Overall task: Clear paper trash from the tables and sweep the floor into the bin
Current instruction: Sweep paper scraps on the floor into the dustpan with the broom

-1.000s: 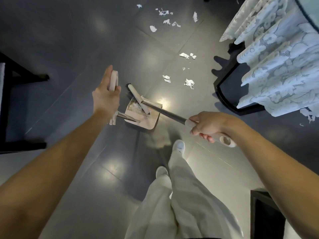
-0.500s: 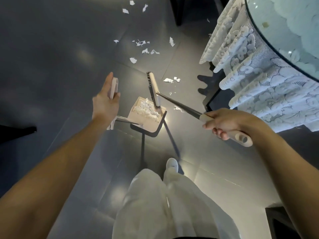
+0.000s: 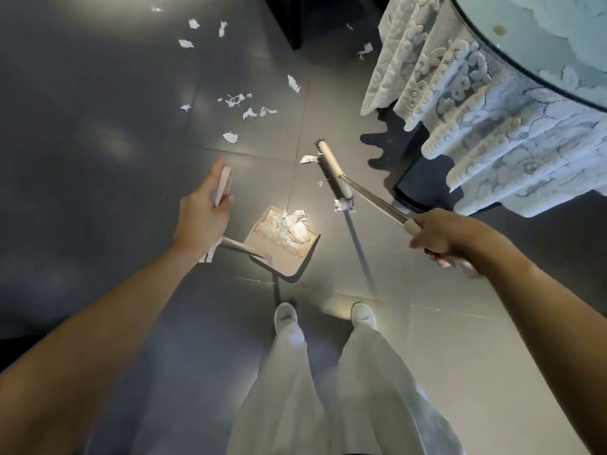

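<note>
— What do we see, biggest first?
— The floor [image 3: 98, 126]: large dark grey tiles, smooth and glossy. Far right stands one round worktop [image 3: 558, 34] with a glass top, and a white lace cloth [image 3: 476, 103] hangs from it in folds.
— And our tools?
— One broom [image 3: 333, 174]: a long narrow brush head on a thin metal shaft with a pale grip. Our right hand [image 3: 440, 238] is wrapped round that grip, and the head is down at the floor, right of centre. One beige dustpan [image 3: 295, 261], flat and squarish, lies just ahead of our two white shoes [image 3: 285, 315]. Our left hand [image 3: 203, 218] clasps its upright handle.
— The paper?
— White, torn, crumpled paper scraps [image 3: 230, 136]. One heap [image 3: 292, 224] lies in the dustpan, two scraps sit right beside the brush head, and more than ten are scattered farther off, left of the worktop.
</note>
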The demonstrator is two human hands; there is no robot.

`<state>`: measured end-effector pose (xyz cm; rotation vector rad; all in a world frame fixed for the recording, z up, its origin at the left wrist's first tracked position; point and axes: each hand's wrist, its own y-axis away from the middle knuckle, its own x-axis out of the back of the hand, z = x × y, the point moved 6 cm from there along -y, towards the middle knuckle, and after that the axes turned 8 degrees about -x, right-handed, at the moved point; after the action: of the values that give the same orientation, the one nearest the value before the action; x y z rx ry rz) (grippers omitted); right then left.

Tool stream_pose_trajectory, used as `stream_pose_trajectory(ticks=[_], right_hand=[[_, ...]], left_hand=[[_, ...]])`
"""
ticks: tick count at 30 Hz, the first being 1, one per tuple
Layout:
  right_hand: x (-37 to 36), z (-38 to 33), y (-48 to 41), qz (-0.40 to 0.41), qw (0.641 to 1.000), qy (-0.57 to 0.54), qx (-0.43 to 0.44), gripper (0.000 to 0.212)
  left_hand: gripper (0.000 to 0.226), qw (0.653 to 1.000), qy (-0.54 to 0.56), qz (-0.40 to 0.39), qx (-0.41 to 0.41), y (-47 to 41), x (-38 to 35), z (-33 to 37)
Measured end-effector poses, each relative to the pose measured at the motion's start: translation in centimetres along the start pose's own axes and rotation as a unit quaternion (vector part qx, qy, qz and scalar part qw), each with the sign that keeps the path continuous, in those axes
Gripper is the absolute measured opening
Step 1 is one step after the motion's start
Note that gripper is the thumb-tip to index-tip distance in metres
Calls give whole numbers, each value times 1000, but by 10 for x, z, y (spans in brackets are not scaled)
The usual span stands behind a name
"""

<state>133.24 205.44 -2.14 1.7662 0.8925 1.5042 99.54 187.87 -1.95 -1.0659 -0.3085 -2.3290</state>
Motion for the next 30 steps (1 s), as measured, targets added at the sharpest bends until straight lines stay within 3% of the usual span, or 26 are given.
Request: stream_pose_trajectory(ticks=[5,17,30], right_hand=[[-50,-28,-13,-4,1000,-3,-16,24],[-102,-78,12,-162,977,-132,-32,24],[12,-96,-13,-13,999,-48,2,27]], left_hand=[[59,999,2,-38,-36,-28,-2,-17],[57,998,34,-42,-18,-81,2,-32],[59,996,78,-37,34,-116,-2,-23]])
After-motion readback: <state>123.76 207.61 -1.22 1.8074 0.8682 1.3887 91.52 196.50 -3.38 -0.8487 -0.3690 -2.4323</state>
